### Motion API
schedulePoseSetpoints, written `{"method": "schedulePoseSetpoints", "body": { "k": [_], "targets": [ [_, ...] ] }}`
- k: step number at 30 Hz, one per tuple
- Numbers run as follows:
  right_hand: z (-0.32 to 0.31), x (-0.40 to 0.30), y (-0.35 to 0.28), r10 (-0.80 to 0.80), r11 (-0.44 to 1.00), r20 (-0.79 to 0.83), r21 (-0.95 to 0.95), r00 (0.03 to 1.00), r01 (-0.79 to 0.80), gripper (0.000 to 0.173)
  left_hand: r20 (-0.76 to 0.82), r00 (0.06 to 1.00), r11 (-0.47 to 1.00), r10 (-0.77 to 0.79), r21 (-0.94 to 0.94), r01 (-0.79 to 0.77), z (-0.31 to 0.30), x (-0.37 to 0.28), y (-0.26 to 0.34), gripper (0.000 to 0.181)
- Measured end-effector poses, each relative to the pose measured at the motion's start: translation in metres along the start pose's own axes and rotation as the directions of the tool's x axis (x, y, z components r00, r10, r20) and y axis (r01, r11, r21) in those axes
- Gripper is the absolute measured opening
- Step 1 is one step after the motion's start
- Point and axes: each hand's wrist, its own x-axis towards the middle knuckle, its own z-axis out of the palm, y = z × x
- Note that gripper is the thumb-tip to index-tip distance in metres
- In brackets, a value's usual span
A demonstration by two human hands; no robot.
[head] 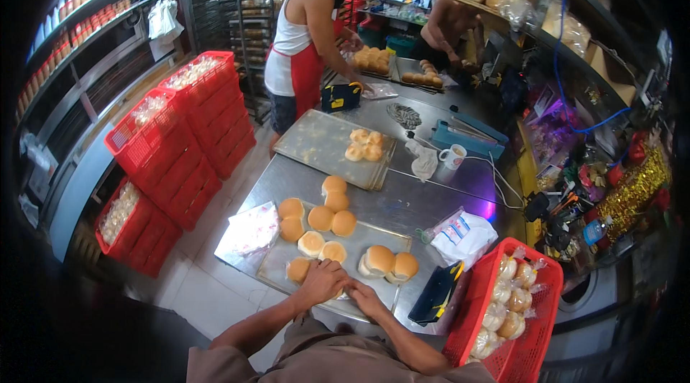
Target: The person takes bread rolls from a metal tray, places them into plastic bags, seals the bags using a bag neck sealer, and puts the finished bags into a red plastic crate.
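My left hand (323,279) is over the near part of a metal baking tray (377,232), fingers bent, beside a single golden bun (298,270). Its fingertips meet my right hand (365,297), whose fingers are curled. A sliver of bun and what looks like clear plastic show between the two hands; my fingers hide the grip. Just beyond lies a joined pair of paler buns (322,247). Right of them sits a stacked group of buns (387,263). More golden buns (329,219) spread over the tray's far left part and the steel table.
A stack of clear printed bags (250,229) lies at left. Another tray (323,140) holds a bun cluster. At right are a dark tape dispenser (436,294), a white bag (463,237) and a red crate (539,318) of bagged buns. A mug (453,157) and two other people stand farther off.
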Motion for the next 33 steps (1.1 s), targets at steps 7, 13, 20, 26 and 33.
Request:
{"method": "schedulePoseSetpoints", "body": {
  "k": [7,13,20,26,33],
  "targets": [
    [-0.015,-0.031,-0.130,-0.362,0.878,0.007,-0.333,0.932,0.343,0.076,-0.201,0.898,0.641,-0.392,-0.760,0.110,-0.042,-0.005,0.021,0.007],
    [-0.057,-0.024,-0.141,-0.485,0.872,-0.254,-0.068,0.837,0.485,0.109,-0.365,0.871,0.482,-0.328,-0.858,-0.177,-0.087,0.018,0.053,0.007],
    [-0.054,0.009,-0.204,-0.382,0.921,-0.040,0.070,0.923,0.384,0.065,-0.515,0.808,0.320,-0.286,-0.846,-0.427,-0.112,0.068,0.069,0.012],
    [-0.023,0.018,-0.232,-0.469,0.883,-0.326,-0.177,0.821,0.435,0.013,-0.542,0.788,0.382,-0.290,-0.821,-0.424,-0.134,0.073,0.053,0.029],
    [-0.009,0.036,-0.272,-0.611,0.791,-0.301,-0.269,0.732,0.550,0.010,-0.046,0.988,0.697,0.149,-0.704,-0.138,-0.168,0.072,-0.012,0.086]
  ]
}}
